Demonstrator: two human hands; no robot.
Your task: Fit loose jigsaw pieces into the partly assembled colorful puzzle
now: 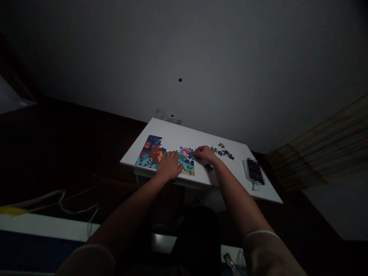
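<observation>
Two bare hands are working over a partly assembled jigsaw puzzle (161, 155) lying flat on a small white table (184, 134). The left hand (169, 165) is resting palm-down with fingers spread on the joined section near its middle, gripping nothing, seemingly pinning the picture in place. The right hand (204, 152) is reaching in at the right edge of the puzzle, fingertips pinched at what looks like a single puzzle piece (194, 156); the dim light makes it hard to tell whether the piece is lifted or already lying on the table.

Doing this step well probably means the left palm staying flat so the joined part is not sliding, and the right fingers lowering the piece straight down, tabs lined up, rather than forcing it in at an angle.

Assembled sections are showing glossy, saturated print in blue, teal, orange and pink, with knobbed outlines along the unfinished edge. A scatter of loose pieces (222, 150) is lying farther right, apart from the main picture, and one dark piece (208, 167) is sitting just near the right wrist. The tabletop is looking smooth and matte; a flat dark object (255, 171) is lying at its right end.
</observation>
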